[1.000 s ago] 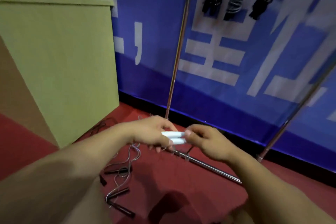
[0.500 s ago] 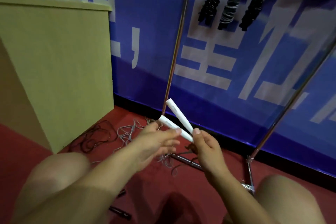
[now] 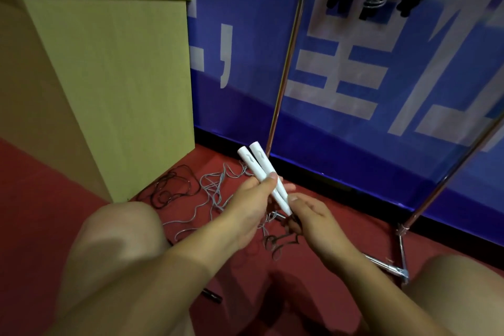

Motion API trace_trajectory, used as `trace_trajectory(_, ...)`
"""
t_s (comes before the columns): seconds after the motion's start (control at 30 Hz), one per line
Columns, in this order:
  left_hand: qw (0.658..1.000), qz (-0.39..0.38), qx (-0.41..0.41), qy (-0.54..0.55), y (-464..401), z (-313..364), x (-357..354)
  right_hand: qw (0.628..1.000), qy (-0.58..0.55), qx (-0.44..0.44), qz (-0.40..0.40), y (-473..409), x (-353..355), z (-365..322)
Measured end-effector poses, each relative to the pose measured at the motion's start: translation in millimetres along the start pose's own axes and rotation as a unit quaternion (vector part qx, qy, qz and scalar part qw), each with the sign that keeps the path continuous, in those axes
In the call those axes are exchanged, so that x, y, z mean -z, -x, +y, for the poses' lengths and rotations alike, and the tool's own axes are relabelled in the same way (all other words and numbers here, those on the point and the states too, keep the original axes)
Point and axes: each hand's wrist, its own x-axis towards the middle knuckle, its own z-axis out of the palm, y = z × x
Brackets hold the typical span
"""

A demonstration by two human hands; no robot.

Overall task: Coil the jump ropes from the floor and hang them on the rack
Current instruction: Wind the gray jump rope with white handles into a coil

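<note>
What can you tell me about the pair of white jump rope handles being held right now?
The white handles are two slim, smooth, plastic-looking cylinders with rounded ends and a small grey mark near the top. They lie side by side, touching, tilted up and to the left, above the red floor. The left hand grips them mid-length, thumb on top; the right hand pinches their lower ends. Grey cord trails loose on the floor below.

Smooth white plastic handles (image 3: 260,172) — shiny metal rack (image 3: 285,73), matt red floor (image 3: 54,188).
</note>
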Motion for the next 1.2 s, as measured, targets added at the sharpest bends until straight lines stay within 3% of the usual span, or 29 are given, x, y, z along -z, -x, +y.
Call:
trace_trajectory(0.13,0.999,0.012,-0.013,0.042,6.2,8.5,-8.8,0.990,-0.061,-0.085,-0.095,0.5,6.7,-4.3)
trace_trajectory(0.23,0.993,0.045,-0.020,0.104,4.8,19.9,-6.9,0.979,-0.016,-0.161,-0.121,-2.1,23.2,-11.9)
trace_trajectory(0.43,0.986,0.127,-0.066,0.085,-5.4,31.7,28.6,0.968,0.188,-0.108,-0.129,1.2,51.1,4.5)
trace_trajectory(0.7,0.958,0.230,-0.147,-0.084,-17.6,31.0,85.8,0.951,0.234,-0.114,-0.169,10.6,68.6,-7.6)
trace_trajectory(0.8,0.963,0.162,-0.107,-0.189,-10.4,18.3,85.4,0.981,0.118,-0.079,-0.134,10.9,70.4,-6.8)
trace_trajectory(0.9,0.953,-0.004,-0.025,-0.302,10.9,-9.5,70.9,0.996,0.015,-0.056,-0.071,12.0,65.0,-3.0)
trace_trajectory(1.0,0.936,-0.156,0.054,-0.310,31.0,-26.6,53.9,0.997,0.077,-0.012,-0.006,11.8,56.1,4.0)
trace_trajectory(1.07,0.938,-0.221,0.099,-0.248,39.1,-30.9,47.3,0.988,0.148,0.032,0.015,9.5,49.6,8.9)
trace_trajectory(1.13,0.945,-0.229,0.154,-0.175,44.4,-32.2,45.6,0.976,0.204,0.058,0.039,5.0,46.5,15.5)
trace_trajectory(1.2,0.947,-0.201,0.176,-0.181,45.1,-33.0,46.9,0.965,0.244,0.075,0.061,0.4,43.9,20.2)
